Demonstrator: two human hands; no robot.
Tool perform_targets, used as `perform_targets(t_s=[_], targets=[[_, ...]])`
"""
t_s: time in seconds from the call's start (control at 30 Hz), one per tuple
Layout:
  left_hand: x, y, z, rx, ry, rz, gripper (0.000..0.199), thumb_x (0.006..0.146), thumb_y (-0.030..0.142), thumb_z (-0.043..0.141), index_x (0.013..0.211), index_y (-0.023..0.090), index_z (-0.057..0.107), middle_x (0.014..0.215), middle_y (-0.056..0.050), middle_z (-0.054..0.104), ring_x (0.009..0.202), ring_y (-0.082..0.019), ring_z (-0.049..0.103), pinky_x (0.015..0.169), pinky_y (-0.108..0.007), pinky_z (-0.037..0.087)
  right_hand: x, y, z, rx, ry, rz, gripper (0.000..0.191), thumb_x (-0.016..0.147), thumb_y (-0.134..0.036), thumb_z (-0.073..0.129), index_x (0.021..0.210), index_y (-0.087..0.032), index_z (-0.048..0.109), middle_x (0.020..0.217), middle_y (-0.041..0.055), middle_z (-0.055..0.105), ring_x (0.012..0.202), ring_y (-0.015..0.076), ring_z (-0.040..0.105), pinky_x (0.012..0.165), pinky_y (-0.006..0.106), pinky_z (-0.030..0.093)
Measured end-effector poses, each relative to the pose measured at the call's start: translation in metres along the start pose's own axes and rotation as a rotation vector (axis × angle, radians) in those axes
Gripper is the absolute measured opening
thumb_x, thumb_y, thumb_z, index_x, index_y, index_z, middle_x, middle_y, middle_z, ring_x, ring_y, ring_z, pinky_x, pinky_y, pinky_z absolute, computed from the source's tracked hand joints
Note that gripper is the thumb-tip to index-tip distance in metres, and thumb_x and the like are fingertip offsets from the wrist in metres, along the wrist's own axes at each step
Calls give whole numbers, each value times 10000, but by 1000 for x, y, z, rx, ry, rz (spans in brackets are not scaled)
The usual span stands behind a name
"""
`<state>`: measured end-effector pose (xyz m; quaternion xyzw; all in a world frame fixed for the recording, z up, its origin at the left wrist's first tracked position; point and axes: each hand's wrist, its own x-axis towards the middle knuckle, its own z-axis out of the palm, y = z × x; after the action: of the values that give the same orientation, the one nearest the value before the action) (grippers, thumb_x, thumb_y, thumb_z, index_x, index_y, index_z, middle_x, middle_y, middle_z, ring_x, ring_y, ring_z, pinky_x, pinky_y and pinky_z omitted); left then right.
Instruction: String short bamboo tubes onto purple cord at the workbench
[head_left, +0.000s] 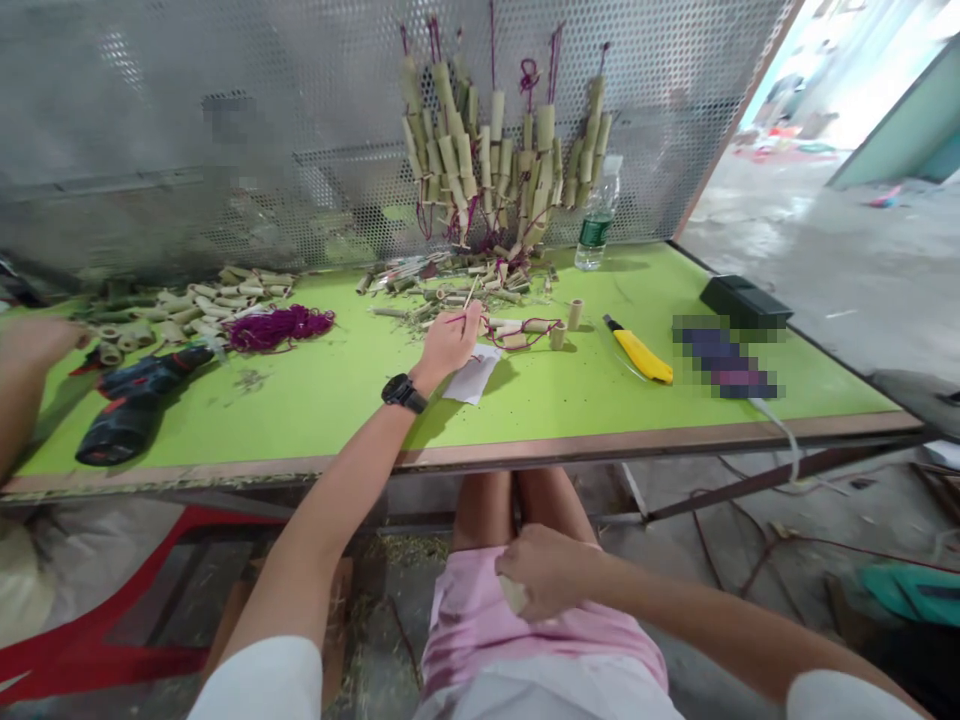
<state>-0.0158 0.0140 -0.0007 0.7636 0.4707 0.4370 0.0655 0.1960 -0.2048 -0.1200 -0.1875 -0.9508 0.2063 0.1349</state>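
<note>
My left hand [450,342], with a black watch on its wrist, is closed on a thin stick [471,291] above the green table. Purple cord [491,326] runs beside it to short bamboo tubes [514,340]. Under the hand's right side lies a white paper [474,376]. My right hand [546,572] is over my lap, its fingers curled round a pale piece [514,595] that looks like bamboo. Two short tubes, one of them here [575,314], stand upright to the right of the cord.
A yellow knife [641,352], a black box [745,301] and a water bottle [594,230] are on the right. At left are a drill [139,400], purple cord [277,327], bamboo pieces [225,295] and another person's hand [45,340]. Strung bamboo [457,150] hangs against the mesh.
</note>
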Motion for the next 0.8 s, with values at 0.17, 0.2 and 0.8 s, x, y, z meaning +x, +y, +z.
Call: perform_targets(t_s=[0.17,0.2,0.8], targets=[[0,1,2,19,1,42,809,1089,798,125,599,249,459,560,-47,582,549,-184,536,607,-362,384,27,6,-136,-27,57,11,106,854,-345,750,952,-305,754,938,21,832,838,257,778,691,396,589],[0,0,2,20,0,38,808,1088,799,120,594,251,450,548,-45,569,540,-185,525,604,-364,379,34,19,-166,-105,159,73,164,878,-378,760,1017,-293,766,1034,50,839,931,286,781,770,412,598],[1,-10,3,41,46,-63,782,1097,784,158,550,257,345,494,-41,495,479,-177,420,562,-374,320,67,205,-260,-455,380,436,289,853,-403,803,1018,-176,733,1199,190,701,1176,437,615,1080,710,477]])
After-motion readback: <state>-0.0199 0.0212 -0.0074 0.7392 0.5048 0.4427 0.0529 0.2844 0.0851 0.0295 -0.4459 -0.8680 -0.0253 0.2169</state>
